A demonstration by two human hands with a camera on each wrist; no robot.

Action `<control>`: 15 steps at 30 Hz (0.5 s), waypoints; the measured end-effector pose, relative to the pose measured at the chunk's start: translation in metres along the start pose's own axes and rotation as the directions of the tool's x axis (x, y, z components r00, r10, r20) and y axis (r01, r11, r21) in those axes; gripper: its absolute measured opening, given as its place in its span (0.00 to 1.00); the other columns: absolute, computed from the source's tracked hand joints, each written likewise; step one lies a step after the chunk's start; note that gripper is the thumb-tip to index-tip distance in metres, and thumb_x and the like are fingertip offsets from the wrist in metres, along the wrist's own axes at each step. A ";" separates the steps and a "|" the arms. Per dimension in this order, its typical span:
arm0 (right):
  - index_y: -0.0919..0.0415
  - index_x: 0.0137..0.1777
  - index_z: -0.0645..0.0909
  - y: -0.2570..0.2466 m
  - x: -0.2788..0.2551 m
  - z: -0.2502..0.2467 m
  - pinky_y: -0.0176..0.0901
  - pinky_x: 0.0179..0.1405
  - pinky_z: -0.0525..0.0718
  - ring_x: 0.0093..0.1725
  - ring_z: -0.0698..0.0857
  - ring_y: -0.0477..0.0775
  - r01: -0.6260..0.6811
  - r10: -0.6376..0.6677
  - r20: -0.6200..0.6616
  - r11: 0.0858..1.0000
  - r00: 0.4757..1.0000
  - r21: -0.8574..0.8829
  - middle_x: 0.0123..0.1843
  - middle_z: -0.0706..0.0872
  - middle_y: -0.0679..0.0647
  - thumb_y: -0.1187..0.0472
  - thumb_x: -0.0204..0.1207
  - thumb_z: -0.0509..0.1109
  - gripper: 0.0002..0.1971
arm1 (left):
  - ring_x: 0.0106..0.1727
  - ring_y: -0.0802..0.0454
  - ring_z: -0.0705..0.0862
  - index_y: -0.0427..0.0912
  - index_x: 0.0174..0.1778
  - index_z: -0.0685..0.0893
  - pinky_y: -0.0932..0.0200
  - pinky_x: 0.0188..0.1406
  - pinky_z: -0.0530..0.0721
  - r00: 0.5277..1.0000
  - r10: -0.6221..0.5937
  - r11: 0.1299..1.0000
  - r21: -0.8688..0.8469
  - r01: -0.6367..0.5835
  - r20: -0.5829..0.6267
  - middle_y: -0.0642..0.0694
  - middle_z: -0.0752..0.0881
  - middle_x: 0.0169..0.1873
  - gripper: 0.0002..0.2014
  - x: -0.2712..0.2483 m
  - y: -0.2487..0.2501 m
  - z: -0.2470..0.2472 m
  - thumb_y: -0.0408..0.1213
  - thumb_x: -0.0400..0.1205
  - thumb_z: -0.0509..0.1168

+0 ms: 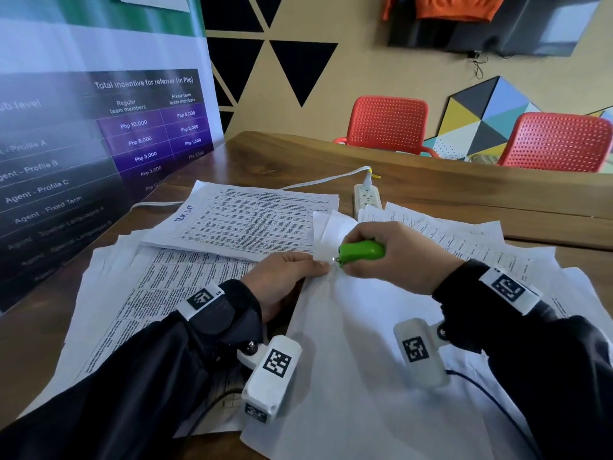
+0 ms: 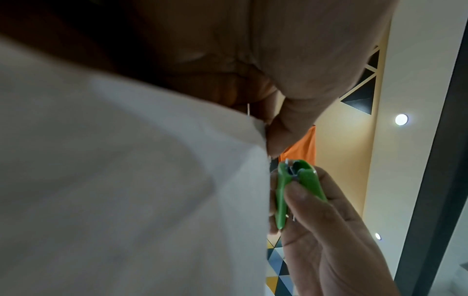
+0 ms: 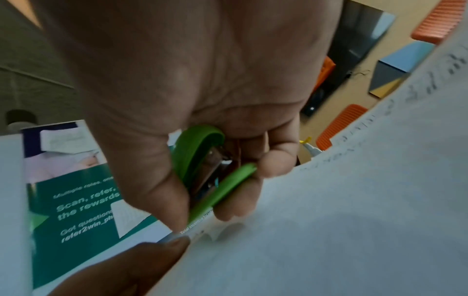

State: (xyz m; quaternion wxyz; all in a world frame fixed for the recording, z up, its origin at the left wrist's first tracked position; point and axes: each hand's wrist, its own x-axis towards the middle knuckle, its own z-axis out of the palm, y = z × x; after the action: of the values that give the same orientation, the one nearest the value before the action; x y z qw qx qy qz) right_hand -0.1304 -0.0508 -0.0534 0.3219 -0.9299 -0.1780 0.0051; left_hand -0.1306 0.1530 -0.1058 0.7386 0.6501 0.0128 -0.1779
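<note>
A small green stapler point(image 1: 361, 251) sits in my right hand point(image 1: 391, 257), fingers curled round it, its metal nose pointing left at the upper corner of a blank white sheet bundle point(image 1: 365, 343). My left hand point(image 1: 285, 277) pinches that same corner between thumb and fingers, just left of the stapler's nose. In the left wrist view the green stapler point(image 2: 291, 186) hangs just off the paper's edge point(image 2: 263, 152). The right wrist view shows the stapler point(image 3: 215, 174) gripped between thumb and fingers above the sheet point(image 3: 329, 230).
Printed table sheets point(image 1: 238, 220) lie spread over the wooden table point(image 1: 464, 190). A white power strip point(image 1: 366, 197) with a cable lies behind the papers. A banner point(image 1: 99, 144) stands at the left. Two red chairs point(image 1: 388, 124) stand beyond the far edge.
</note>
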 end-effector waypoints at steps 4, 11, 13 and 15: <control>0.46 0.47 0.85 -0.007 -0.004 0.003 0.34 0.36 0.79 0.40 0.84 0.46 0.056 -0.052 0.032 0.989 0.998 -0.137 0.42 0.88 0.46 0.53 0.69 0.80 0.09 | 0.32 0.44 0.88 0.36 0.40 0.92 0.54 0.40 0.88 1.000 -0.004 1.000 0.014 0.004 -0.002 0.36 0.91 0.37 0.06 -0.001 -0.001 -0.001 0.30 0.80 0.71; 0.46 0.47 0.83 -0.006 -0.003 0.004 0.38 0.39 0.81 0.41 0.84 0.48 0.063 -0.056 0.046 0.984 0.997 -0.168 0.42 0.87 0.46 0.53 0.69 0.79 0.09 | 0.32 0.44 0.86 0.36 0.35 0.92 0.53 0.40 0.87 1.000 0.021 0.999 0.047 -0.019 -0.023 0.35 0.91 0.36 0.08 -0.001 -0.001 -0.002 0.31 0.80 0.73; 0.46 0.47 0.83 -0.005 -0.002 0.006 0.38 0.39 0.81 0.42 0.84 0.48 0.063 -0.057 0.044 0.985 0.997 -0.158 0.42 0.87 0.46 0.53 0.69 0.79 0.09 | 0.31 0.44 0.86 0.36 0.35 0.92 0.55 0.38 0.87 1.000 0.026 0.999 0.046 -0.026 -0.016 0.35 0.90 0.35 0.08 -0.002 -0.001 -0.002 0.31 0.80 0.73; 0.46 0.47 0.82 -0.004 -0.001 0.007 0.37 0.39 0.80 0.41 0.84 0.48 0.061 -0.055 0.042 0.988 0.998 -0.145 0.42 0.87 0.46 0.54 0.70 0.79 0.09 | 0.28 0.45 0.85 0.37 0.31 0.91 0.58 0.33 0.85 0.999 0.034 0.998 0.052 -0.033 -0.011 0.37 0.89 0.32 0.11 -0.002 -0.002 -0.002 0.31 0.80 0.73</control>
State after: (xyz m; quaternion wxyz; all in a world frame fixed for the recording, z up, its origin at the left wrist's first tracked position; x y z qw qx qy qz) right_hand -0.1338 -0.0438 -0.0570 0.2496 -0.9451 -0.2109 0.0006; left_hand -0.1325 0.1554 -0.1078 0.7244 0.6701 0.0018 -0.1619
